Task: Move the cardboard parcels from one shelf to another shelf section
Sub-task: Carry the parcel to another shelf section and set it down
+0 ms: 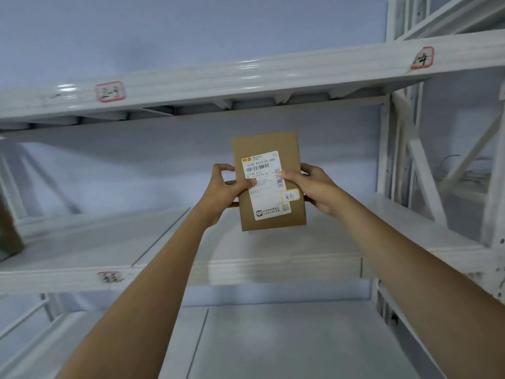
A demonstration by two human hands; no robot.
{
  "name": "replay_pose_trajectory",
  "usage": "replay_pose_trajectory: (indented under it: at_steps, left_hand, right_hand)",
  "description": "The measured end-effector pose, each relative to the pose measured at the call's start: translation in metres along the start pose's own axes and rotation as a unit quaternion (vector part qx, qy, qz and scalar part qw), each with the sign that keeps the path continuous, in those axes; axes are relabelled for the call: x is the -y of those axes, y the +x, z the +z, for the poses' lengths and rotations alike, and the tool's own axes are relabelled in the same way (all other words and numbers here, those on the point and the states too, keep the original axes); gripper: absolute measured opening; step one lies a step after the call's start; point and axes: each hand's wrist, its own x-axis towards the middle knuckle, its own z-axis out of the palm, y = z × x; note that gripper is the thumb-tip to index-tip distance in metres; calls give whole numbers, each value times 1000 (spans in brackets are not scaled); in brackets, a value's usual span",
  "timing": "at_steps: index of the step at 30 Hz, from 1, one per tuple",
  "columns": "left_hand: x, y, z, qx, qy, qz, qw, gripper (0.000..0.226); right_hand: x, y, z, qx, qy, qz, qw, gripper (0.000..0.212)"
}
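Brown cardboard parcel [269, 181] at centre, white label [266, 184] with black barcode stripes, small pale yellow sticker [290, 196]. White metal shelving [246, 75] all round, red-bordered tags at 10 [110, 91] and 2 o'clock [422, 58]. Pale blue-grey wall [164, 28] at 12.

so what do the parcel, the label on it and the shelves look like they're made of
Parcel: plain brown cardboard, matte, with crisp flat edges, held in both hands.
Label: white printed paper sticker, slightly glossy, with barcodes and a small yellow-edged handwritten tag.
Shelves: probably metal painted glossy white, judging by the folded beam edges, shiny highlights and ribbed undersides.
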Motion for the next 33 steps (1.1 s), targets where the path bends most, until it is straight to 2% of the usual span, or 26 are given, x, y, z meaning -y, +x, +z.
replay_pose_trajectory:
  at_steps: [5, 8, 16, 21, 29, 33]
  left_hand:
    - [-7, -57, -76, -15, -5, 2, 1000, 53]
    - [-16, -81, -124, -25, -12, 2, 1000, 54]
    - [-26, -104, -228, -47, -1, 30, 998, 57]
    - [-2, -92, -266, -71, 11, 38, 997, 52]
    - [41, -65, -306, -86, 44, 32, 995, 50]
    - [56, -58, -321, -77, 15, 38, 996, 52]
  right_hand:
    - [18, -35, 84, 5, 17, 9, 1000, 53]
    - [35, -45, 134, 15, 25, 3, 1000, 53]
    - [55, -37, 240, 14, 27, -35, 999, 68]
    - [40, -9, 283, 8, 6, -54, 998, 76]
    - [-3, 27, 324, 9, 6, -54, 998, 75]
    - [-13, 35, 337, 15, 9, -57, 998, 64]
